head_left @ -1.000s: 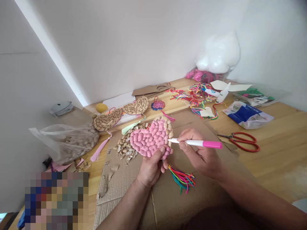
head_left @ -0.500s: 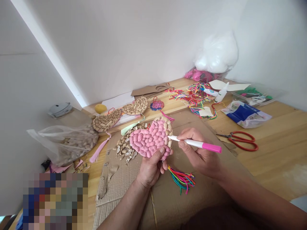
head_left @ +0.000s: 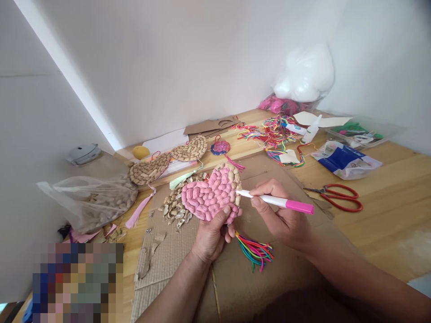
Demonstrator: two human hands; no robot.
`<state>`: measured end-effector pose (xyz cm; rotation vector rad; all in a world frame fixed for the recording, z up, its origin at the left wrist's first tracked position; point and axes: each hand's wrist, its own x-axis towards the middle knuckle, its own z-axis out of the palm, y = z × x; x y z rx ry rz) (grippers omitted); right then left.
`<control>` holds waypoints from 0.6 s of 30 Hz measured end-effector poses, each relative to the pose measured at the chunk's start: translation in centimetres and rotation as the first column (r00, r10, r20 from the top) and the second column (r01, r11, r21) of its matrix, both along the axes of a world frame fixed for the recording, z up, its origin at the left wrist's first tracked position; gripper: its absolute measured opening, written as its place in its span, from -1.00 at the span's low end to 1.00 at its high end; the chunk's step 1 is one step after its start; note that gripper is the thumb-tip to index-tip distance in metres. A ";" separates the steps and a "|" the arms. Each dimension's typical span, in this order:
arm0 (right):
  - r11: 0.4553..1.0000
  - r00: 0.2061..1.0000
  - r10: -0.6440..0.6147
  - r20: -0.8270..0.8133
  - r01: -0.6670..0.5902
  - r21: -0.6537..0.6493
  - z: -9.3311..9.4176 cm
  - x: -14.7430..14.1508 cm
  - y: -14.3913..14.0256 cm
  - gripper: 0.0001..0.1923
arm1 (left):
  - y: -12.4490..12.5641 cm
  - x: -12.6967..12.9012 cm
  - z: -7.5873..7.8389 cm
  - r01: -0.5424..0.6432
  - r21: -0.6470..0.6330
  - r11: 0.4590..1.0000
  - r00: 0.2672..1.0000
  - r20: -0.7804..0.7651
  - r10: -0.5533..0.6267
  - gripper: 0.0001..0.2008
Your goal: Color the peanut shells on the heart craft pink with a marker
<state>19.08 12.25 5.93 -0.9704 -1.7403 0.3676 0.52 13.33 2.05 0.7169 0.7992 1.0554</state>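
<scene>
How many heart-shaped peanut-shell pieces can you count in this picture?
3: the pink-coloured heart held in the left hand, and two uncoloured hearts lying behind it on the table.

Wooden counter (head_left: 387, 215) with red-handled scissors (head_left: 340, 197), a blue-and-white packet (head_left: 346, 163), tangled multicoloured cords (head_left: 274, 132), two unpainted peanut-shell hearts (head_left: 150, 169), a clear plastic bag of peanuts (head_left: 101, 202), loose shell fragments (head_left: 173, 208), a white stuffing bag (head_left: 305, 74).

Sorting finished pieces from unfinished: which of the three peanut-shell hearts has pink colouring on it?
The peanut-shell heart held in the left hand; the two hearts behind it lie plain tan.
</scene>
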 end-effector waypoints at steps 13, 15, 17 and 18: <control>0.995 0.996 0.087 0.002 -0.087 -0.040 -0.5 -0.1 0.0 -0.97 | 0.1 0.1 -0.1 -0.014 0.043 0.999 1.000 0.010 0.014 -0.63; 0.998 0.998 0.065 0.013 -0.064 -0.028 -0.4 0.0 0.1 -0.96 | 0.1 0.1 0.0 -0.015 0.038 0.999 1.000 -0.001 0.015 -0.62; 0.999 0.999 0.040 0.006 -0.039 -0.017 -0.2 0.1 0.2 -0.96 | 0.0 0.1 0.1 -0.010 0.030 1.000 1.000 -0.014 0.010 -0.61; 0.999 1.000 0.030 -0.005 -0.030 -0.017 -0.1 0.1 0.2 -0.96 | 0.0 0.1 0.1 -0.007 0.027 1.000 1.000 -0.019 0.007 -0.61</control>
